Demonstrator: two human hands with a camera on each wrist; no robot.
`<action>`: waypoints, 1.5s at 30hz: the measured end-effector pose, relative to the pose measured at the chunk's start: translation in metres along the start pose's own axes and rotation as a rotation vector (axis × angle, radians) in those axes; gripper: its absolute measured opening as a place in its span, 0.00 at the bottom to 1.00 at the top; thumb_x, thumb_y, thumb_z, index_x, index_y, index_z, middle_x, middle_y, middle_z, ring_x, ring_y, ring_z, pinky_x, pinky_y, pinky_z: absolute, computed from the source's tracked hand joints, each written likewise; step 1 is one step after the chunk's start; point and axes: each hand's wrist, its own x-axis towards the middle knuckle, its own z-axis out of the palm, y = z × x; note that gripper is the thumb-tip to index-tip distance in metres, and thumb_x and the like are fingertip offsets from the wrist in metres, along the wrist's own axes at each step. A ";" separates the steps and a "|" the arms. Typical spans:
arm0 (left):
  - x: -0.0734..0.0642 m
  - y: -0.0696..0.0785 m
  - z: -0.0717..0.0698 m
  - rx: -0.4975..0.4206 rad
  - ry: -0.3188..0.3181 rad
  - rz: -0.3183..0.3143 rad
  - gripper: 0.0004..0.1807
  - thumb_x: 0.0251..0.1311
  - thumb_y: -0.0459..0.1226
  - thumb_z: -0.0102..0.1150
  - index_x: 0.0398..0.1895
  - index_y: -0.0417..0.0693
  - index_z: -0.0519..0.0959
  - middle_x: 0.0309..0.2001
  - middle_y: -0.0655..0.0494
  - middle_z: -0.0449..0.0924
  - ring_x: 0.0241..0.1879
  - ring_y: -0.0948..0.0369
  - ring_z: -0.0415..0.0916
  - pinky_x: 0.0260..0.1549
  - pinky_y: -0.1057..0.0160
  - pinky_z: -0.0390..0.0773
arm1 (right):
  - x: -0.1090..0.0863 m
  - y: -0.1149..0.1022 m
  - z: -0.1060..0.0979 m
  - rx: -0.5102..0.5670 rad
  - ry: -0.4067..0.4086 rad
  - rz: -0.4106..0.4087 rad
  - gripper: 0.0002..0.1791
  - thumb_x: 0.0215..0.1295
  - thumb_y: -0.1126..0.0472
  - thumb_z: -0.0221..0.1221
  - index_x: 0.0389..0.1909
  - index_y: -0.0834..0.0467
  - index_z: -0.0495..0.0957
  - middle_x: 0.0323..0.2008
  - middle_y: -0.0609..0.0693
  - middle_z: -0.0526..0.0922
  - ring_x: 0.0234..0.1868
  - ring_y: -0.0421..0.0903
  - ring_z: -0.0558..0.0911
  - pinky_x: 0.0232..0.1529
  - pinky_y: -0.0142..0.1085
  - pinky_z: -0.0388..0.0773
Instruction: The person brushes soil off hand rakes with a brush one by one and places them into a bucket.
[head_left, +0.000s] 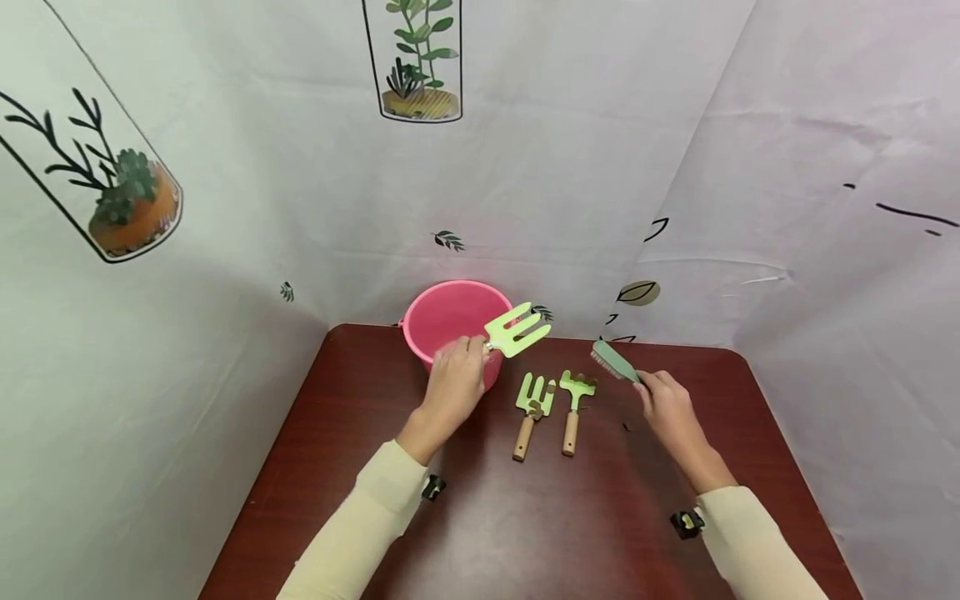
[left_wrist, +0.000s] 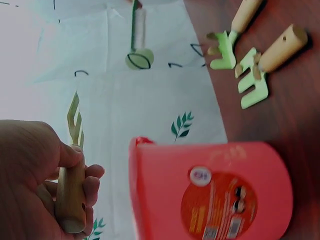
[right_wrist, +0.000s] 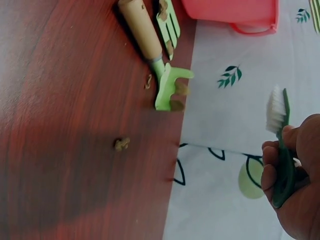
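Note:
My left hand [head_left: 454, 377] grips the wooden handle of a light green garden hand fork [head_left: 517, 330], raised beside and partly over the front rim of a pink bucket [head_left: 420, 327]. In my right hand [head_left: 670, 410] is a green scrubbing brush [head_left: 615, 361] with pale bristles, held by its handle above the table's right side. Between the hands, a second hand fork [head_left: 522, 439] and a small green hand rake [head_left: 571, 432] lie on the table, wooden handles toward me. Brown dirt clings to the tines of both. The fork in my left hand shows no such clumps.
A dark red-brown wooden table [head_left: 480, 533] carries everything. Small brown crumbs [right_wrist: 121, 144] lie on it right of the rake. White cloth [head_left: 570, 167] with plant prints hangs close behind the table and at both sides. The bucket stands near the back edge.

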 end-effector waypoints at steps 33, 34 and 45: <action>0.034 -0.065 -0.017 0.063 -0.396 -0.077 0.03 0.59 0.27 0.67 0.30 0.33 0.84 0.32 0.37 0.81 0.39 0.42 0.76 0.47 0.43 0.78 | -0.029 0.031 -0.004 -0.007 -0.043 0.049 0.12 0.67 0.71 0.64 0.48 0.75 0.82 0.35 0.64 0.82 0.32 0.58 0.82 0.33 0.54 0.79; 0.035 -0.064 -0.016 0.065 -0.404 -0.068 0.03 0.59 0.26 0.67 0.29 0.34 0.83 0.32 0.38 0.81 0.39 0.42 0.75 0.48 0.43 0.77 | -0.029 0.031 -0.004 -0.006 -0.042 0.048 0.12 0.66 0.71 0.64 0.48 0.75 0.82 0.35 0.64 0.81 0.32 0.58 0.82 0.32 0.54 0.79; 0.051 -0.059 -0.010 0.060 -0.556 -0.086 0.03 0.62 0.29 0.66 0.31 0.37 0.84 0.32 0.42 0.81 0.40 0.45 0.74 0.46 0.48 0.74 | -0.031 0.029 -0.003 -0.009 -0.047 0.044 0.13 0.66 0.72 0.65 0.48 0.75 0.82 0.35 0.64 0.81 0.32 0.58 0.82 0.32 0.52 0.80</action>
